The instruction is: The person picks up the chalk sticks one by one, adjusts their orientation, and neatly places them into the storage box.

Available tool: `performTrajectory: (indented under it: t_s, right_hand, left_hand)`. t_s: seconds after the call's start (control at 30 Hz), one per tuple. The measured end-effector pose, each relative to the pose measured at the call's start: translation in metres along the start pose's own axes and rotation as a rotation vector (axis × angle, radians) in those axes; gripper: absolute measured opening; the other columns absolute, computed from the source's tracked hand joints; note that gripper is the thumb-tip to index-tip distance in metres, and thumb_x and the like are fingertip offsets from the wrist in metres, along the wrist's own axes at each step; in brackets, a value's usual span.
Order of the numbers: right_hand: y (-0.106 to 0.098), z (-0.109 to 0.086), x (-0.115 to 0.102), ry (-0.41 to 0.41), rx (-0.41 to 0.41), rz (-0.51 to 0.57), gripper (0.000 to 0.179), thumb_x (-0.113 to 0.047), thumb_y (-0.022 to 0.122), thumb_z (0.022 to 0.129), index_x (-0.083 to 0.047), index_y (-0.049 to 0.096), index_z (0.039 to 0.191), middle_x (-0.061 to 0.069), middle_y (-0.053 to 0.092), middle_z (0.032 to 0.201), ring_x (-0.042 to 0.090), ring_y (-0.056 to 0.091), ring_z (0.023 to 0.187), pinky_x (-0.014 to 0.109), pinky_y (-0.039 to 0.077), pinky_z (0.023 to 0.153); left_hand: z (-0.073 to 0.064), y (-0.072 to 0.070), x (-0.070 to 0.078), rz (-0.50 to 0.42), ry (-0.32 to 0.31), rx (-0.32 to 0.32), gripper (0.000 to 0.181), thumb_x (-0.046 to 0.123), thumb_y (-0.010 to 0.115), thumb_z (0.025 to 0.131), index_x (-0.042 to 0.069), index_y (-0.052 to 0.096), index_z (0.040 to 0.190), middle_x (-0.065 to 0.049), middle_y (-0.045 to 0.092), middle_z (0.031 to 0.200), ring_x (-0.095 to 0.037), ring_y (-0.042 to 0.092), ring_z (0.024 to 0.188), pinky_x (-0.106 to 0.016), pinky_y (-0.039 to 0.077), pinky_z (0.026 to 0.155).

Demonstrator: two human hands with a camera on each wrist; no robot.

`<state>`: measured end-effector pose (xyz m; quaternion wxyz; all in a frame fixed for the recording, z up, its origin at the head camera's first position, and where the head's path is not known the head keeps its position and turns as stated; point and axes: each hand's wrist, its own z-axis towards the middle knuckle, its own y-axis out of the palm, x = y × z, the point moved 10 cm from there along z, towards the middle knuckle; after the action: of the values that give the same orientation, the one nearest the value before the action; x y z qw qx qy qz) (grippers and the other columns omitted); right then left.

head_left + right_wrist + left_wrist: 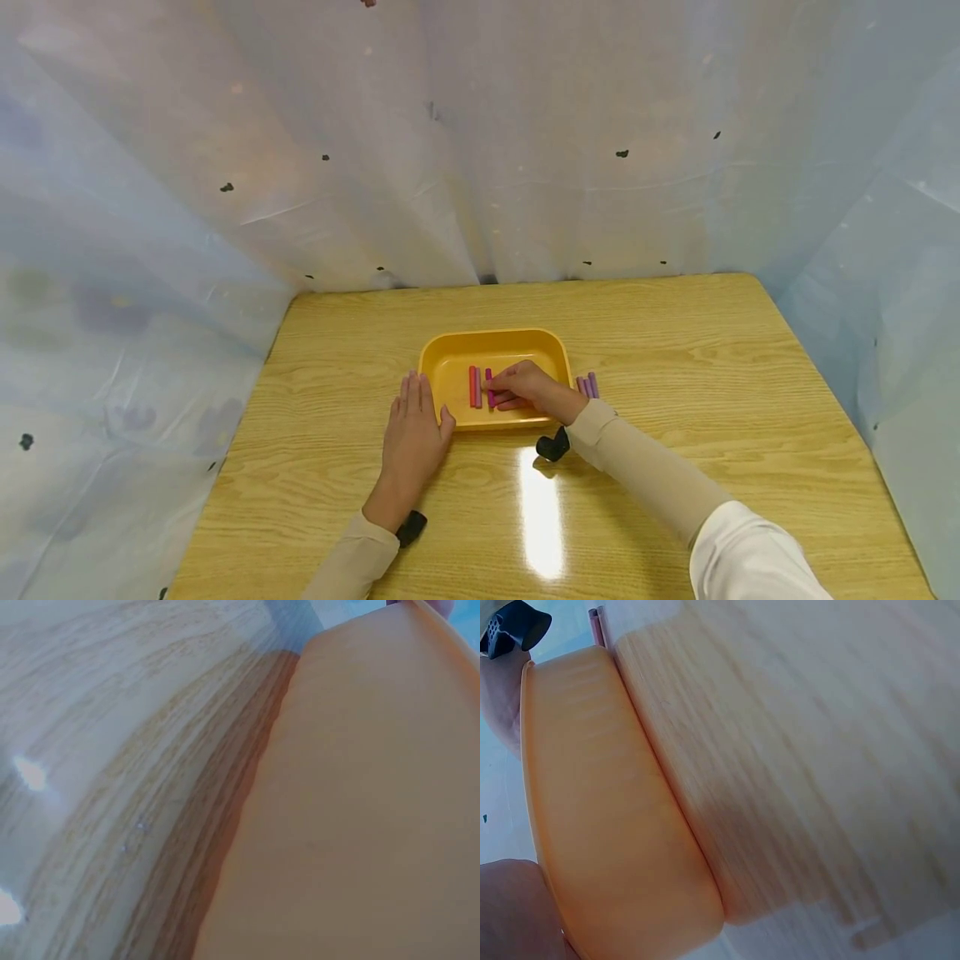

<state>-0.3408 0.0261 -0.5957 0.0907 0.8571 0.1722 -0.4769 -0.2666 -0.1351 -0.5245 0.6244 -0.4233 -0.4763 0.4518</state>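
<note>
A yellow tray [450, 362] holds thin coloured sticks. A coral-red stick [472, 387] and a mauve stick [478, 389] lie side by side near its middle. Just right of them, a magenta stick [489, 375] is pinched by the fingertips of my right hand [528, 387], which reaches in over the right rim and partly covers it. My left hand [412, 437] rests against the tray's left end, fingers straight and thumb at the front corner. From the left wrist view, the tray's front wall [622, 810] hides the sticks inside.
Several purple sticks [593, 385] lie on the wooden table [675, 358] just right of the tray, partly behind my right wrist. Pale plastic sheeting [480, 167] hangs behind and at both sides. Black wrist cameras [552, 446] sit under both wrists.
</note>
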Motion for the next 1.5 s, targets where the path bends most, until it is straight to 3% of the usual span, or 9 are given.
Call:
performTrajectory:
  t_s: [0.4, 0.6, 1.1, 1.33, 1.5]
  right_hand:
    - [-0.0001, -0.0009, -0.0030, -0.011, 0.009, 0.005, 0.023, -0.016, 0.066, 0.087, 0.006, 0.067, 0.094, 0.015, 0.069, 0.084, 0.021, 0.067, 0.070, 0.035, 0.054, 0.070]
    - [-0.0004, -0.0009, -0.0022, -0.005, 0.026, -0.016, 0.020, -0.016, 0.066, 0.087, 0.003, 0.068, 0.092, 0.017, 0.069, 0.081, 0.021, 0.067, 0.067, 0.036, 0.054, 0.070]
    - [0.0029, -0.0047, -0.0055, -0.030, 0.002, -0.016, 0.022, -0.013, 0.061, 0.090, 0.007, 0.066, 0.096, 0.021, 0.068, 0.085, 0.023, 0.068, 0.071, 0.038, 0.053, 0.072]
    - [0.0036, -0.0047, -0.0052, -0.026, -0.016, 0.007, 0.022, -0.012, 0.059, 0.091, 0.007, 0.067, 0.097, 0.022, 0.068, 0.090, 0.027, 0.068, 0.081, 0.040, 0.052, 0.077]
    - [0.0026, -0.0024, -0.0027, -0.013, -0.017, 0.054, 0.023, -0.012, 0.061, 0.089, 0.009, 0.066, 0.097, 0.022, 0.067, 0.089, 0.026, 0.068, 0.080, 0.039, 0.052, 0.077]
  left_hand:
    - [0.0014, -0.0046, 0.0020, -0.017, 0.002, 0.019, 0.065, 0.031, 0.046, 0.094, -0.009, 0.026, 0.142, -0.025, 0.021, 0.148, -0.035, 0.020, 0.137, -0.049, 0.025, 0.106]
    - [0.0013, -0.0012, 0.0005, -0.024, -0.007, 0.000, 0.065, 0.031, 0.044, 0.095, -0.008, 0.024, 0.143, -0.024, 0.020, 0.149, -0.033, 0.017, 0.138, -0.048, 0.023, 0.107]
    - [-0.0012, -0.0019, 0.0001, -0.017, -0.003, 0.016, 0.065, 0.031, 0.044, 0.095, -0.007, 0.024, 0.143, -0.024, 0.021, 0.149, -0.033, 0.019, 0.137, -0.048, 0.024, 0.106]
    - [-0.0017, -0.0039, 0.0007, -0.015, 0.000, 0.013, 0.065, 0.031, 0.044, 0.095, -0.008, 0.024, 0.143, -0.025, 0.021, 0.148, -0.034, 0.019, 0.137, -0.048, 0.024, 0.107]
    - [-0.0015, -0.0039, 0.0008, -0.022, 0.000, 0.011, 0.066, 0.031, 0.045, 0.094, -0.009, 0.025, 0.143, -0.025, 0.021, 0.148, -0.035, 0.019, 0.137, -0.049, 0.024, 0.106]
